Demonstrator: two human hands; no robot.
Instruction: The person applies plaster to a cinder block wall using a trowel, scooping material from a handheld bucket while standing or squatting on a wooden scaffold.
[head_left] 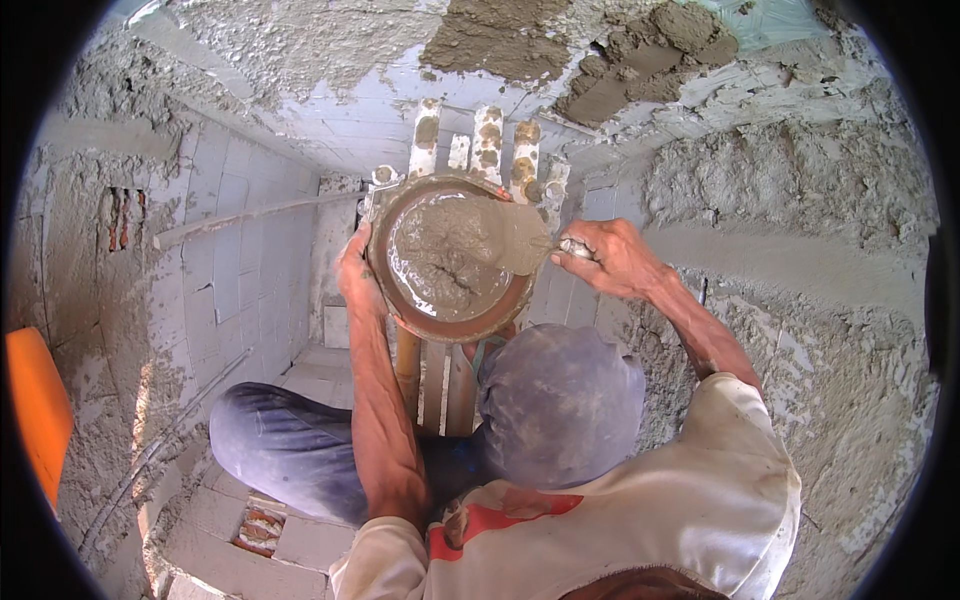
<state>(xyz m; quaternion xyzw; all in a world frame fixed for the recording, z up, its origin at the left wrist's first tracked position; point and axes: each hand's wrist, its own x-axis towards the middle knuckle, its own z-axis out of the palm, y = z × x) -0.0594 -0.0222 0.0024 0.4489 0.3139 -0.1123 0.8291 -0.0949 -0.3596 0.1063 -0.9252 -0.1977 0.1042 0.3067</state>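
In front of me is a round brown basin (440,328) holding wet grey mortar (445,255), which has cracks and folds across its surface. My left hand (358,278) grips the basin's left rim, the thumb side up against its edge. In my right hand (615,258), at the basin's right side, is a trowel by its pale, mortar-stained handle (575,248). The trowel blade (522,238) lies over the right part of the basin and is coated with mortar. Mortar hides the blade's exact outline.
White, mortar-splashed boards (488,140) stick out beyond the basin. Wall ahead carries fresh darker mortar patches (650,60); rough plaster (790,190) covers the right wall. A long pole (250,215) slants at left. An orange object (38,410) stands at the far left. My bent knees are below the basin.
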